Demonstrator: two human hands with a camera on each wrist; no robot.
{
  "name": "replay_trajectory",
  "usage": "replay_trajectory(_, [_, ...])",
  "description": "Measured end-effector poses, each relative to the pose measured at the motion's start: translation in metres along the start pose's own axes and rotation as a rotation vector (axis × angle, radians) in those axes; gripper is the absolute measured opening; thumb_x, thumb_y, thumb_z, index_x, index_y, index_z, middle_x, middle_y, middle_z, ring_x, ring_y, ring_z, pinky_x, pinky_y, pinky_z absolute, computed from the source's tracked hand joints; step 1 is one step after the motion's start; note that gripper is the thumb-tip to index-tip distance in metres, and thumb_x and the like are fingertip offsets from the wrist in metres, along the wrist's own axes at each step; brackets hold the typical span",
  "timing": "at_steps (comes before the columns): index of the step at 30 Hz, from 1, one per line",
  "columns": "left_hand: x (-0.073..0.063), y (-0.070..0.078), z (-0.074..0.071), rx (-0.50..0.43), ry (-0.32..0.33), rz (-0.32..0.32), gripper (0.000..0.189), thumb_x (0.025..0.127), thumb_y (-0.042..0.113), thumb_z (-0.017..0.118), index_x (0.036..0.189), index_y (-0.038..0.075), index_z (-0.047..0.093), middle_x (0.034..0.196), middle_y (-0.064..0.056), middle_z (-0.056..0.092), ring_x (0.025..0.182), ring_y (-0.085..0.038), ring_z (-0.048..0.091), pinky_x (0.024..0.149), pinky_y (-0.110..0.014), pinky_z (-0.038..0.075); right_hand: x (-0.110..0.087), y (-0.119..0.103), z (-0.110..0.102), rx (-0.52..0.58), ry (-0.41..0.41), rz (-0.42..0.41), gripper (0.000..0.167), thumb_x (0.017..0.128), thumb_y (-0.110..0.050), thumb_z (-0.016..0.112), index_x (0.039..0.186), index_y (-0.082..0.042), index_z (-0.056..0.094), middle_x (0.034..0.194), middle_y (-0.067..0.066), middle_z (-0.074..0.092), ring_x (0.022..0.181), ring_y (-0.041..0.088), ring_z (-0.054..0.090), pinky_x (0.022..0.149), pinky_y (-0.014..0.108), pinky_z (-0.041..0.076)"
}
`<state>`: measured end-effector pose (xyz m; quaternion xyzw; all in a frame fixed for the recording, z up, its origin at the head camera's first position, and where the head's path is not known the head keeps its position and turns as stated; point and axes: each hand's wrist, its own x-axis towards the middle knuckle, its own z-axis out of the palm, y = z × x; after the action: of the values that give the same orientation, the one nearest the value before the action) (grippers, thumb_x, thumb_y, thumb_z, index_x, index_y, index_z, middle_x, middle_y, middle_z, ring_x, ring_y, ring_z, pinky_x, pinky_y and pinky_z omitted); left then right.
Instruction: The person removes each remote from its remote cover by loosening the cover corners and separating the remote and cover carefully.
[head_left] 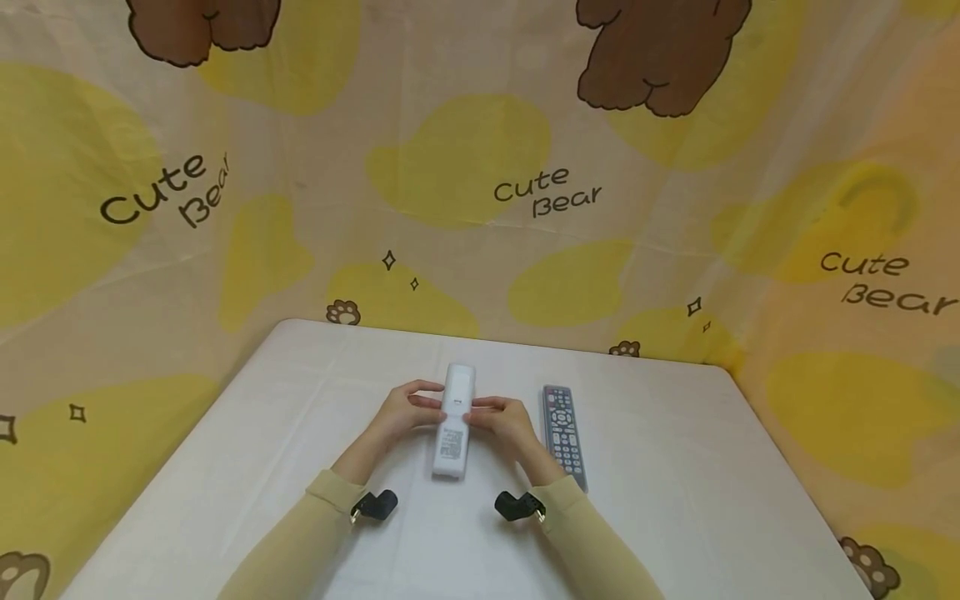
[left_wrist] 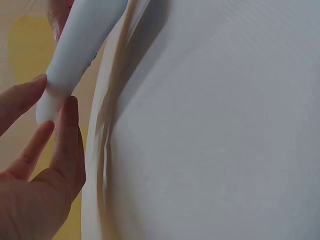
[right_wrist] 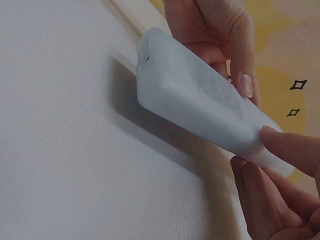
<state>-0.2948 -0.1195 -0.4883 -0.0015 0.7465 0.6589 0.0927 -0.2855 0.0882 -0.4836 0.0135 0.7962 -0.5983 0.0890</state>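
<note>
Currently: white remote control [head_left: 454, 425], back face up, pinched above the desk [head_left: 675, 467].
The left hand [head_left: 401, 415] and right hand [head_left: 510, 423] grip opposite long edges, fingers slightly parted by its width. Likely light, rigid, smooth plastic; hold by the sides. Count: one white remote control, one grey remote control [head_left: 564, 433] right of the right fingers.

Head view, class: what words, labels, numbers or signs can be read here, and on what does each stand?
"Cute Bear": backdrop, left side.
"Cute Bear": backdrop, middle.
"Cute Bear": backdrop, right side.
White device: its printed label is too small and blurred to read.
Grey remote: any button markings are too small to read.
</note>
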Motion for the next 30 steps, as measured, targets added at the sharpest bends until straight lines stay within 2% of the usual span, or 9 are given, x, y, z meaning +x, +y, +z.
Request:
replay_trajectory(5, [-0.003,-0.002,-0.002,-0.002,-0.009,-0.019,0.051,0.071,-0.001,0.079,0.119,0.003,0.061,0.093,-0.015,0.069,0.079,-0.017,0.066,0.075,-0.033,0.057,0.0,0.003,0.002,-0.077,0.004,-0.007,0.039,0.071,-0.029,0.081,0.101,-0.007,0.073,0.1,0.007,0.072,0.093,0.015,0.064,0.088,0.034,0.051])
replay_trajectory(13, [-0.006,-0.005,-0.003,0.046,-0.019,-0.032,0.048,0.071,0.0,0.079,0.116,0.002,0.062,0.093,-0.015,0.072,0.081,-0.018,0.068,0.075,-0.032,0.055,0.002,0.007,0.008,-0.15,0.026,-0.005,0.036,0.068,-0.03,0.083,0.097,-0.01,0.075,0.098,0.006,0.073,0.092,0.015,0.065,0.083,0.032,0.053])
replay_trajectory(20, [0.0,-0.011,-0.002,0.167,0.021,-0.043,0.046,0.069,0.003,0.08,0.112,0.003,0.065,0.088,-0.007,0.072,0.078,-0.015,0.065,0.073,-0.029,0.054,0.003,0.007,0.009,-0.228,0.016,-0.009,0.035,0.068,-0.03,0.084,0.096,-0.011,0.076,0.098,0.005,0.073,0.091,0.015,0.064,0.08,0.032,0.053])
replay_trajectory(30, [0.002,-0.006,-0.001,0.223,0.011,-0.061,0.044,0.068,0.001,0.08,0.11,0.003,0.066,0.084,-0.006,0.071,0.074,-0.014,0.064,0.069,-0.028,0.053,0.008,0.007,0.009,-0.246,0.01,0.022,0.034,0.068,-0.028,0.085,0.095,-0.009,0.076,0.095,0.006,0.073,0.083,0.013,0.064,0.075,0.029,0.055])
